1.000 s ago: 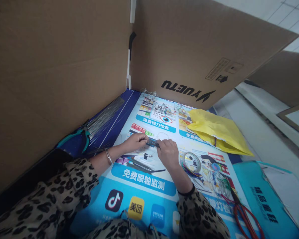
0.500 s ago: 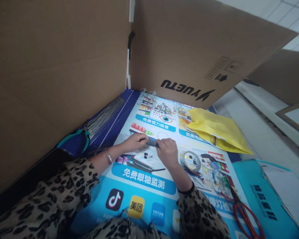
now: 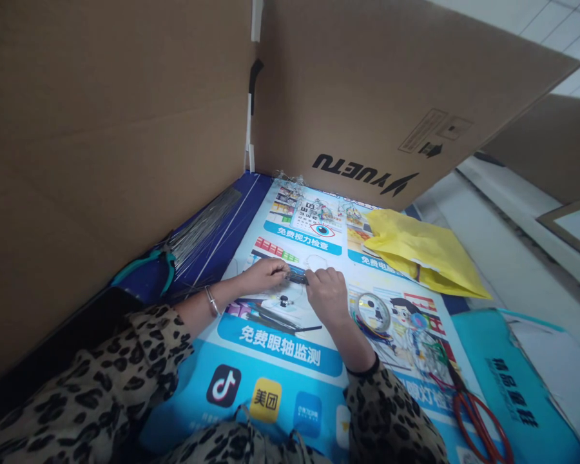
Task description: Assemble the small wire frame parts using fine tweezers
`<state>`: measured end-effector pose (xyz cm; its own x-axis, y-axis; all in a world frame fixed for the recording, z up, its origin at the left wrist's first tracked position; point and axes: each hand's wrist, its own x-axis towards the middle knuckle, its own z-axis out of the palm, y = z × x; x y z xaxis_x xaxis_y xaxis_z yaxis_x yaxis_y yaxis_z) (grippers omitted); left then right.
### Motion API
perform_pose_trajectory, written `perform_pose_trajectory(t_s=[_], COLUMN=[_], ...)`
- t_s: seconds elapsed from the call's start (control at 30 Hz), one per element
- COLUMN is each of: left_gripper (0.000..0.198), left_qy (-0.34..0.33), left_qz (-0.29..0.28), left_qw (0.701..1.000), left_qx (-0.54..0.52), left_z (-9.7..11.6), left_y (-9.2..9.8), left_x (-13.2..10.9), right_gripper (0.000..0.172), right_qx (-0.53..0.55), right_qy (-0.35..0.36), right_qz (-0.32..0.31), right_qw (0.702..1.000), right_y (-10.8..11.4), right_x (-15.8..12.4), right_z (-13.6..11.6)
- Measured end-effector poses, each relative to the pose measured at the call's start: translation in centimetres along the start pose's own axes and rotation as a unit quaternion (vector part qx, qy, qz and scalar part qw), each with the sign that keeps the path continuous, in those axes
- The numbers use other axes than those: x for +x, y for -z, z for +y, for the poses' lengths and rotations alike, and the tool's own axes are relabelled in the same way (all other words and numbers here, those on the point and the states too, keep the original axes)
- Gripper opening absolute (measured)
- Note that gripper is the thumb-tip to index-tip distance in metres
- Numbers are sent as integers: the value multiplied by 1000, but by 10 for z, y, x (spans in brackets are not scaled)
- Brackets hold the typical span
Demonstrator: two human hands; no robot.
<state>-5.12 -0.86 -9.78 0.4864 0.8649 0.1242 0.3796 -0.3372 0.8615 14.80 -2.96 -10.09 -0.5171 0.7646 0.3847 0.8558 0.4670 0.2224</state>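
My left hand (image 3: pixel 267 276) and my right hand (image 3: pixel 327 296) are close together over the printed poster. Both are closed, fingertips pinching opposite ends of a thin dark piece (image 3: pixel 298 278) that spans the small gap between them. Its exact kind is too small to tell, and its ends are hidden by my fingers. Just below lie several dark thin rods (image 3: pixel 280 320) and a small dark bit with a shiny tip (image 3: pixel 285 301). A faint loop of fine wire (image 3: pixel 316 261) rests right behind my right hand.
Teal-handled pliers (image 3: pixel 167 270) and a bundle of straight silver wires (image 3: pixel 205 222) lie left. Rightward are a tape roll (image 3: pixel 373 312), red-handled scissors (image 3: pixel 478 412), a yellow bag (image 3: pixel 420 251) and a turquoise folder (image 3: pixel 502 374). Cardboard walls (image 3: pixel 348 96) stand behind and left.
Both hands keep nearly the same pose around the thin dark piece. The whole view has shifted very slightly; nothing else visibly moved.
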Motion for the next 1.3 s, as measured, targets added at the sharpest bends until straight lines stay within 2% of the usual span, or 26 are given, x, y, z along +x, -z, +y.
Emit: perform_pose_trajectory(t_s=[0.43, 0.77, 1.07, 1.3], left_gripper=[15, 12, 12, 11], left_qy=[-30, -4, -10, -5], left_qz=[3, 17, 22, 20], left_qw=[999, 1000, 1000, 1000], left_qx=[21, -2, 8, -5], left_z=[-8, -9, -8, -8], left_y=[-2, -4, -4, -4], left_x=[0, 0, 0, 0], right_gripper=[10, 11, 9, 15], right_qx=[14, 37, 26, 20], right_qy=[-11, -19, -23, -27], right_qz=[-22, -34, -37, -42], right_qw=[1000, 999, 999, 999], right_y=[-7, -15, -14, -17], right_x=[-2, -1, -2, -3], right_z=[-2, -3, -3, -4])
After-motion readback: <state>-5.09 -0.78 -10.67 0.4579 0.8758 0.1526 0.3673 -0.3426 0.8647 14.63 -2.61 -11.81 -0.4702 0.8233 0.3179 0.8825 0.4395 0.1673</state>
